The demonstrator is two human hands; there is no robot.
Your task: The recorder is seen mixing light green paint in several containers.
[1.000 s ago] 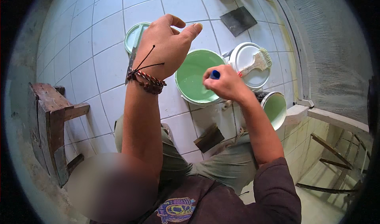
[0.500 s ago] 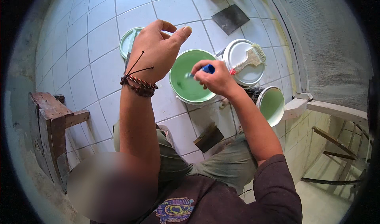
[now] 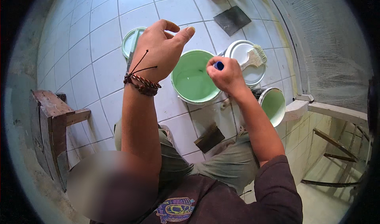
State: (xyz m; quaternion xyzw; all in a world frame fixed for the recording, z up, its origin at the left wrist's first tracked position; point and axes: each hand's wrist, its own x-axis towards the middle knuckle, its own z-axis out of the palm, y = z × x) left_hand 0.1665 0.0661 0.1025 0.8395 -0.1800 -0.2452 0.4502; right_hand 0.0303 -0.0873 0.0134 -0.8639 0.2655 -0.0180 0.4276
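Observation:
My right hand [image 3: 227, 75] is closed round a blue-handled tool [image 3: 218, 66] over the right side of a bucket of light green paint [image 3: 194, 79]. The tool's far end is hidden by my fist, so its kind cannot be told. Raised to the left of the bucket, my left hand [image 3: 164, 46] has its thumb stretched out and fingers loosely curled, with a gap between them and nothing visible inside. Beyond my left wrist lies a pale green lid [image 3: 128, 42], with a flat, long tool [image 3: 133, 46] across it, partly covered by my hand.
A white lidded bucket [image 3: 253, 75] stands right of the paint, a wide brush [image 3: 257, 56] lying on it. Nearer is a tilted container with green inside [image 3: 273, 105]. Dark flat pieces [image 3: 232, 20] [image 3: 209, 138] lie on the tiles. A wooden stool [image 3: 55, 113] stands left.
My right hand has moved right with the blue-handled tool, from over the middle of the paint toward the bucket's right rim. The left hand has barely shifted.

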